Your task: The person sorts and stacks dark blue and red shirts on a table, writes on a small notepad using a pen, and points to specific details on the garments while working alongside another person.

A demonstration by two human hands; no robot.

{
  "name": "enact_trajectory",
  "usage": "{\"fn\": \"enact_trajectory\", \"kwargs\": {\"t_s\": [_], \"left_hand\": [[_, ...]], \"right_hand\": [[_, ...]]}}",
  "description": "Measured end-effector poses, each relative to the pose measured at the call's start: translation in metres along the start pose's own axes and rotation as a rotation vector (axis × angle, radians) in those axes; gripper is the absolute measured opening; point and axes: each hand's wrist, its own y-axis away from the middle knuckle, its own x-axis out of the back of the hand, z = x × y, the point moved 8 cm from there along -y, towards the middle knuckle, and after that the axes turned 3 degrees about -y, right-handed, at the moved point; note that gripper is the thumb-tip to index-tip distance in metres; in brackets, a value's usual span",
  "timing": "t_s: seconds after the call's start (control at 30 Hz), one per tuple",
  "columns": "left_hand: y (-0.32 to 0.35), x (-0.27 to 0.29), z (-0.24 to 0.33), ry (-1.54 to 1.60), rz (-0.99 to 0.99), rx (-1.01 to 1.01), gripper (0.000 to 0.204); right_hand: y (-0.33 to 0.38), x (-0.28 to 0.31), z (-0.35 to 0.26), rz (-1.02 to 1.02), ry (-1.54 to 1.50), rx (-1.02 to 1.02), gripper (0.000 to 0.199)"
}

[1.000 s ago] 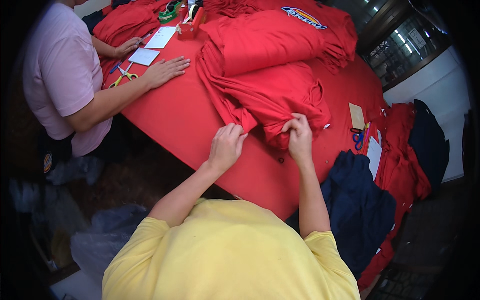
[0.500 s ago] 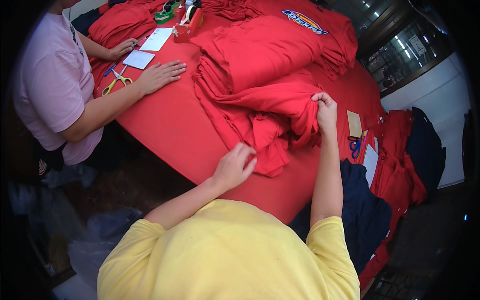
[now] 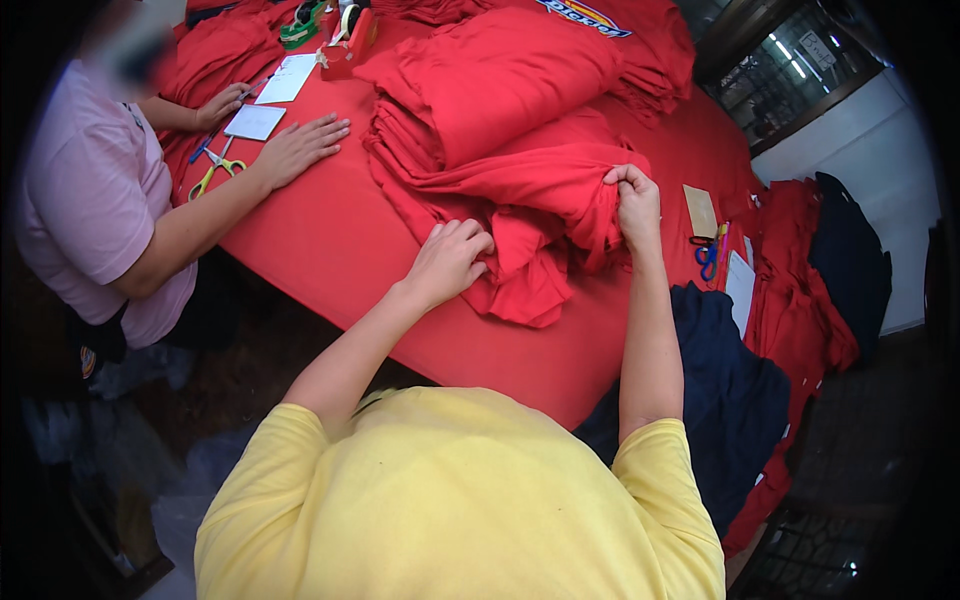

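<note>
The left grip (image 3: 450,262) has its fingers curled at the near left side of the loose red garment (image 3: 535,285); from where I stand I can't tell whether it pinches any cloth. The right grip (image 3: 637,207) is clenched on a fold of that garment, at its right side. The garment lies at the near side of a folded red bundle (image 3: 520,75), its crumpled lower end pointing toward the person in the yellow shirt (image 3: 460,500). The bundle's long axis slants from near left to far right.

All this rests on a red-topped counter (image 3: 320,240). At its left a co-worker in pink (image 3: 95,200) leans in, one forearm passing just beside yellow-handled scissors (image 3: 212,178), that hand (image 3: 305,150) flat on the surface. Beyond sit a white pad (image 3: 256,122), a green tape dispenser (image 3: 300,28) and a red tape dispenser (image 3: 347,52). Farther right come a tan card (image 3: 700,211), blue-handled scissors (image 3: 707,262) and a white sheet (image 3: 740,290), with dark navy cloth (image 3: 710,370) heaped nearer the person.

Around the room, clear plastic (image 3: 185,520) lies low on the left; a dark-framed window (image 3: 780,80) and a pale wall (image 3: 890,170) stand at the right.
</note>
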Motion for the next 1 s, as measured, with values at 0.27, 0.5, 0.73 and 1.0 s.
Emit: {"fn": "enact_trajectory", "kwargs": {"t_s": [0.27, 0.5, 0.73, 1.0], "left_hand": [[-0.002, -0.014, -0.010, -0.072, 0.142, -0.045, 0.028], [-0.080, 0.108, 0.005, 0.194, 0.253, -0.104, 0.017], [-0.110, 0.118, 0.003, 0.242, 0.081, -0.096, 0.019], [-0.039, 0.071, 0.007, 0.355, 0.170, -0.117, 0.024]], "right_hand": [[0.011, 0.000, -0.009, 0.045, 0.058, 0.051, 0.023], [-0.024, 0.008, -0.026, 0.052, 0.215, -0.121, 0.022], [0.071, -0.094, -0.157, 0.031, 0.950, 0.524, 0.065], [0.051, -0.117, -0.105, -0.337, 1.129, 0.468, 0.087]]}}
